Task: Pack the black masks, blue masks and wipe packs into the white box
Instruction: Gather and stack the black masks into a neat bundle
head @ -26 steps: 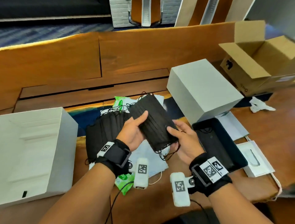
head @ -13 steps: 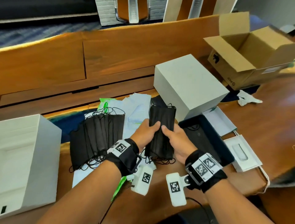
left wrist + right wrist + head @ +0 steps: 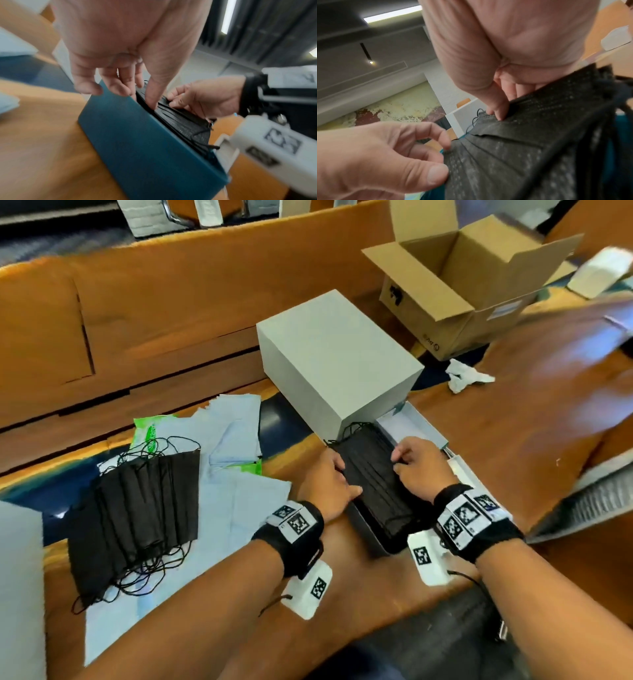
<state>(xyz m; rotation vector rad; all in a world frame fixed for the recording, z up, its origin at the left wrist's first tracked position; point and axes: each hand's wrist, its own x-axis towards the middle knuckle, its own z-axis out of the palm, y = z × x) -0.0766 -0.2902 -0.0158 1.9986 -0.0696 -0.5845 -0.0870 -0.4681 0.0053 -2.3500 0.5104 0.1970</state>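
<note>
A stack of black masks (image 3: 373, 484) lies lengthwise in a shallow dark teal tray (image 3: 145, 142) in front of a closed white box (image 3: 335, 364). My left hand (image 3: 330, 484) grips the stack's left edge, thumb on top (image 3: 150, 102) and fingers down its side. My right hand (image 3: 411, 463) pinches the right edge with curled fingers, thumb pressed on the top mask (image 3: 530, 155). More black masks (image 3: 137, 508) lie fanned out at the left on blue masks (image 3: 236, 422). A green wipe pack (image 3: 150, 433) peeks out behind them.
An open white box (image 3: 20, 583) stands at the left edge. An open cardboard carton (image 3: 462, 285) sits at the back right, with crumpled white paper (image 3: 466, 376) in front of it. White card pieces (image 3: 414, 422) lie beside the tray.
Both hands carried the stack of black masks from mid-air over the table to the right and down into the dark tray. The head view swung right.
</note>
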